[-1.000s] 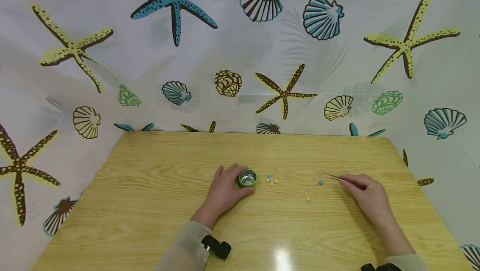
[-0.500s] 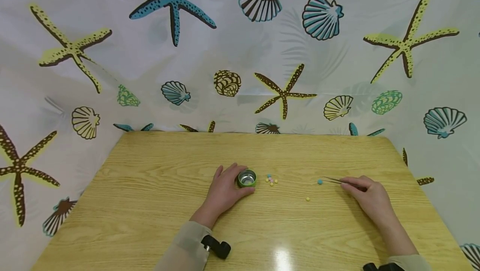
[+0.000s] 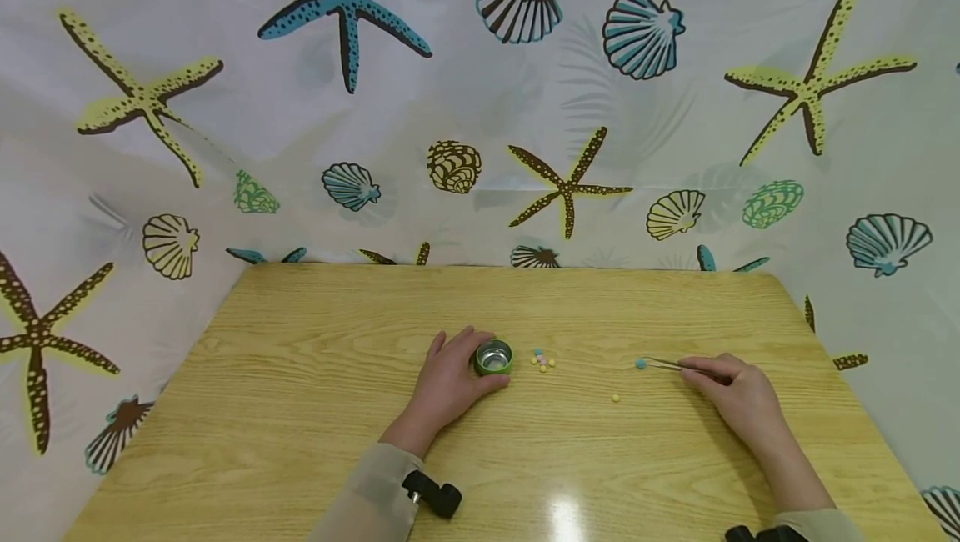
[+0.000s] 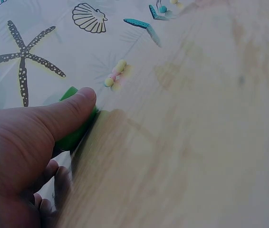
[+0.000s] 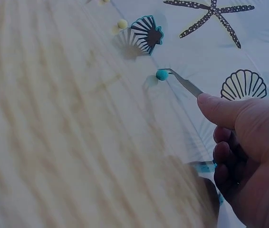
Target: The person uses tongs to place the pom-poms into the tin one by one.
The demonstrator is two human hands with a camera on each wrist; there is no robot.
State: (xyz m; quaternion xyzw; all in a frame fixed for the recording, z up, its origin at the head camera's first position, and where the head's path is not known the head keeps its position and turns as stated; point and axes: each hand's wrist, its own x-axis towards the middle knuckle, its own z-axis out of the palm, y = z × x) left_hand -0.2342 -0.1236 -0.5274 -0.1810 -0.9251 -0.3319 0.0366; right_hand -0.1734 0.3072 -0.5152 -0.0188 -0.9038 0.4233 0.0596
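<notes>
My left hand [image 3: 452,379] grips a small round green tin [image 3: 494,357] with a silvery inside, thumb on the near side and fingers round the far side. In the left wrist view the thumb presses on the green wall [image 4: 72,135]. My right hand [image 3: 742,396] pinches a pair of metal tweezers [image 5: 187,83] between thumb and fingers. The bent tips of the tweezers are at a blue ball [image 5: 161,75] on the table; whether they squeeze it I cannot tell. A small yellow ball [image 3: 616,398] lies nearer me.
Just right of the tin, several small balls [image 3: 543,361] in yellow, pink and blue lie in a cluster. The wooden table [image 3: 315,409] meets a white cloth [image 3: 480,83] printed with shells and starfish at the back and sides.
The right hand has lowered slightly, bringing the tweezers' tips down from above the blue ball to it. My left hand and the tin have stayed in place.
</notes>
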